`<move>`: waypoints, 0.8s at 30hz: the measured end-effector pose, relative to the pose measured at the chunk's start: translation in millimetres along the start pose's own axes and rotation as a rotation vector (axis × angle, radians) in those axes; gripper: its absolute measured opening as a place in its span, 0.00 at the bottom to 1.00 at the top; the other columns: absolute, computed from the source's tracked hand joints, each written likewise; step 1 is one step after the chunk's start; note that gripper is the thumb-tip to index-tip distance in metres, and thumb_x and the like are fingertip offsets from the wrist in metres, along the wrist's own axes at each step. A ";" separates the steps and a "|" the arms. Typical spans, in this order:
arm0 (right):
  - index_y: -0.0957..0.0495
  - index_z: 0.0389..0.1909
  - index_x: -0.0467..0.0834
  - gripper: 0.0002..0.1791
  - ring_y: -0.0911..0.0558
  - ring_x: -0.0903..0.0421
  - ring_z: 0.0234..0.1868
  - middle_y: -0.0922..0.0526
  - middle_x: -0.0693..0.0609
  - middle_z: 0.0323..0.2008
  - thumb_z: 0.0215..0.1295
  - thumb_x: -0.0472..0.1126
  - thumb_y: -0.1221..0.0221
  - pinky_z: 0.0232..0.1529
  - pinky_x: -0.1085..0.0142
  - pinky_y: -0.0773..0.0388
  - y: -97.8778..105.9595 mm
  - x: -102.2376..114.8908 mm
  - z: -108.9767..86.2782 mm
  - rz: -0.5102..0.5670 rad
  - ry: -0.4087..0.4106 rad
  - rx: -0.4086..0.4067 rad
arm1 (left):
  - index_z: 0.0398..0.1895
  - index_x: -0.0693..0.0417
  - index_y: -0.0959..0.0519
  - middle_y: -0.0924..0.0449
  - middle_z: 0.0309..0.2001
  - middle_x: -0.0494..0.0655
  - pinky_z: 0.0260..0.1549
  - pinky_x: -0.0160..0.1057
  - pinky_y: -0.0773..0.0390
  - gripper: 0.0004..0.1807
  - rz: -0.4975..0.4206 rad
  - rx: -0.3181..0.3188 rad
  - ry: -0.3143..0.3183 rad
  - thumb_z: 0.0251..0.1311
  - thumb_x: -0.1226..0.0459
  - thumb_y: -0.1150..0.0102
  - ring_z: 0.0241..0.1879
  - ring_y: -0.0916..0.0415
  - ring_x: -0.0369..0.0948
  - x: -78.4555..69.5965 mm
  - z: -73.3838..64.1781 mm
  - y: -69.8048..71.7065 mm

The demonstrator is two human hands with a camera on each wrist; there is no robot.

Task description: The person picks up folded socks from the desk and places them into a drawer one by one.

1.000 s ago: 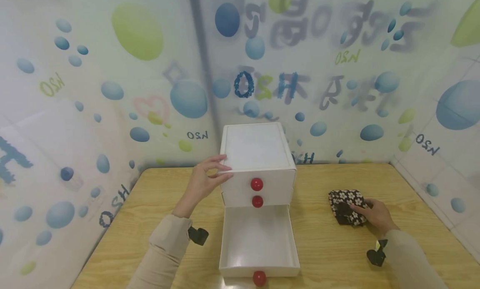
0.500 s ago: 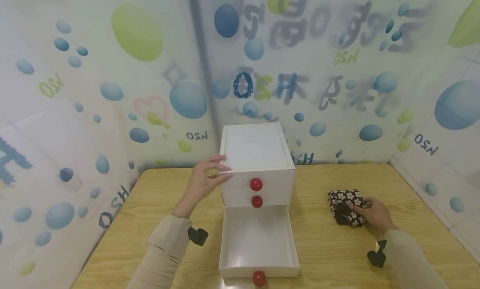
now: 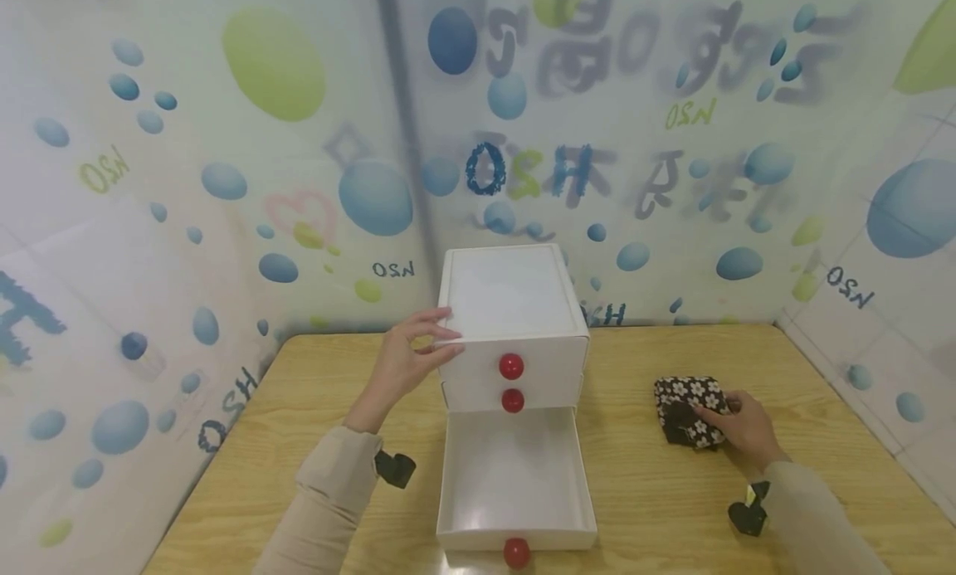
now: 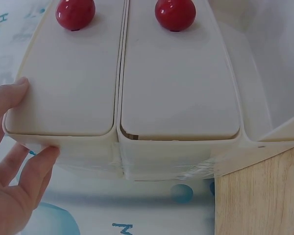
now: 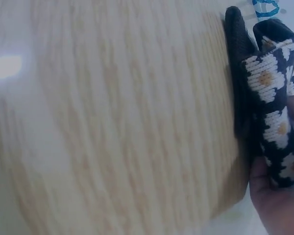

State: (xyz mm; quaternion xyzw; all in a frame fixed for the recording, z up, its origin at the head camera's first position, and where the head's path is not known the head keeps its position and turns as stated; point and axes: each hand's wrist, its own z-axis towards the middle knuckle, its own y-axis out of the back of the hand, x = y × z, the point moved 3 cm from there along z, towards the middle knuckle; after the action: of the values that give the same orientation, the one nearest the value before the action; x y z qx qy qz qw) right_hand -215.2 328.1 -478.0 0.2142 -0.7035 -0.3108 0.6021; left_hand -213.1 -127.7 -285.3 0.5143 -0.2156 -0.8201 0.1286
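A white drawer cabinet (image 3: 515,293) with red ball knobs stands mid-table in the head view. Its bottom drawer (image 3: 515,475) is pulled out and has nothing in it; the two upper drawers are closed. My left hand (image 3: 403,363) grips the cabinet's upper left front corner, its thumb and fingers bent round the edge. At the right, a folded black knit item (image 3: 690,405) with white daisies and a plain black part is pinched in my right hand (image 3: 750,430). Seen from the right wrist, the folded knit (image 5: 274,107) has yellow flower centres; its exact kind is unclear.
The wooden table (image 3: 627,492) meets a white wall sheet (image 3: 642,177) printed with blue and green ovals behind and on both sides. The drawer's red knob (image 3: 517,553) juts toward the front. Black wrist mounts (image 3: 394,469) hang by both sleeves.
The daisy-patterned knit tilts slightly in my right hand, showing more of its plain black part. My left hand and the cabinet stay where they were.
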 end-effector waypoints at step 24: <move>0.57 0.62 0.24 0.46 0.48 0.31 0.61 0.53 0.23 0.61 0.64 0.61 0.57 0.59 0.44 0.42 -3.9 8.8 -10.5 0.236 -0.097 0.102 | 0.33 0.67 0.20 0.32 0.56 0.60 0.45 0.50 0.26 0.09 -0.005 0.007 0.004 0.48 0.71 0.36 0.58 0.38 0.56 20.0 3.9 -2.3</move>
State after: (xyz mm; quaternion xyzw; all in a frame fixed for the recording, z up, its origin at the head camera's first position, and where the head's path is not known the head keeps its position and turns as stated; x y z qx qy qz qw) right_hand -206.8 317.5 -473.6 0.1451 -0.7670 -0.2117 0.5881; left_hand -225.3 -133.5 -300.7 0.5170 -0.2167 -0.8186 0.1253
